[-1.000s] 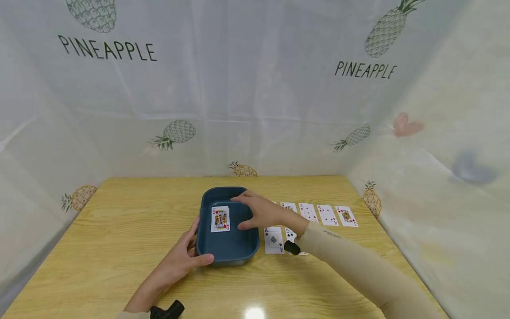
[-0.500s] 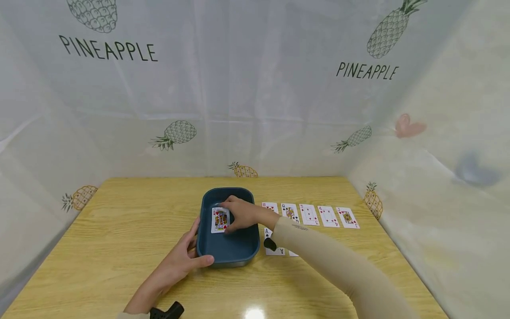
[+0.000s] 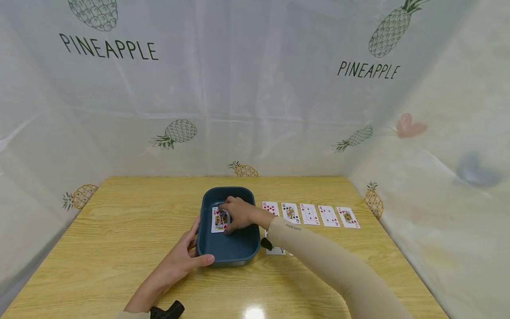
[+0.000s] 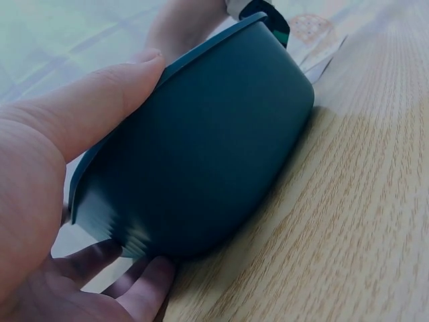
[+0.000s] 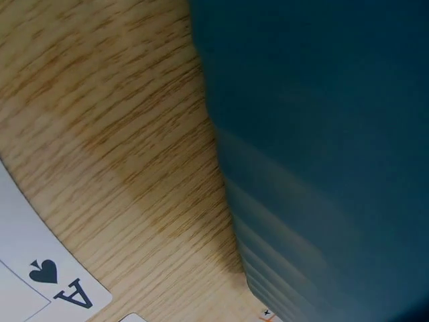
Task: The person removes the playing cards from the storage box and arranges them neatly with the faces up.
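A dark blue plastic bin point(image 3: 229, 248) stands on the table. My left hand point(image 3: 183, 257) grips its left side, with the thumb on the rim and the other fingers against the outer wall, as the left wrist view shows closely. Inside the bin lies a small pile of playing cards point(image 3: 217, 223), a king of hearts face up on top. My right hand point(image 3: 241, 214) reaches over the bin's right rim and grips the pile at its right side, fingers at the far end and thumb at the near end. The right wrist view shows mostly the bin's wall point(image 5: 322, 147), so the right fingertips are hidden there.
Right of the bin, face-up cards lie in rows: a ten point(image 3: 269, 207), a queen point(image 3: 291, 213), a three point(image 3: 309, 214), a four point(image 3: 329, 216) and a jack point(image 3: 348, 217). An ace of spades point(image 5: 43, 272) lies partly under my right forearm. A pineapple-print sheet point(image 3: 255, 110) surrounds the table.
My right hand has moved left and down, from hovering over the bin's right half to the card pile. My left hand and the bin have stayed in place.
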Demonstrator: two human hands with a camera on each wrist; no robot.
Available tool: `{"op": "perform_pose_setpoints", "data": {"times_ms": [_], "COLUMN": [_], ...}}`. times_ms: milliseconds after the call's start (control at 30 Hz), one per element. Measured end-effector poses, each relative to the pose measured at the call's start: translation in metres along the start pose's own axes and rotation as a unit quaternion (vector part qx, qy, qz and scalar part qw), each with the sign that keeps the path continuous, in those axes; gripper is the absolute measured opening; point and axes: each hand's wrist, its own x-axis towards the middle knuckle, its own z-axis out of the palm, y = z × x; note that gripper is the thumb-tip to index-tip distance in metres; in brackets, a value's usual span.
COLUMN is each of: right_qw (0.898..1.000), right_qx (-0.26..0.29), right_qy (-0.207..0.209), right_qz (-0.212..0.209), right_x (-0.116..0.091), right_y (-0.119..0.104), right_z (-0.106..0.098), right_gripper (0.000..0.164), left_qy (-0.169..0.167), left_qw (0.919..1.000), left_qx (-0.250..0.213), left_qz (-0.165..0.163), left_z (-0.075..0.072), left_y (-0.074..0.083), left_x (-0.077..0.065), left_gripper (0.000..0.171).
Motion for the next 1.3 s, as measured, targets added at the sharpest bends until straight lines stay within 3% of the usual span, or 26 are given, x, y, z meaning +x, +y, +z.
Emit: {"op": "perform_pose_setpoints", "data": {"times_ms": [367, 767, 1100, 1300], "right_qw": [1.0, 0.998, 0.994, 0.991], "right_qx": [0.011, 0.037, 0.07, 0.086], "right_qy": [0.001, 0.026, 0.063, 0.091], "right_qz": [0.004, -0.032, -0.062, -0.055], "right_x": [0.002, -0.012, -0.053, -0.094], "right_y": [-0.001, -0.002, 0.007, 0.024], "right_z": [-0.003, -0.024, -0.05, -0.065], "right_gripper": [0.079, 0.081, 0.082, 0.082], "left_qy": [0.005, -0.012, 0.033, 0.031], "left_qw": [1.0, 0.9998, 0.999, 0.9992], "left_qx": [0.0, -0.014, 0.028, 0.024], "left_qz": [-0.004, 0.007, -0.015, -0.004], "left_z": [0.0, -0.001, 0.0, 0.001], "left_y": [0.001, 0.002, 0.002, 0.001], "left_x": [-0.001, 0.0, -0.001, 0.001], "left_gripper": [0.11, 0.111, 0.114, 0.116]}}
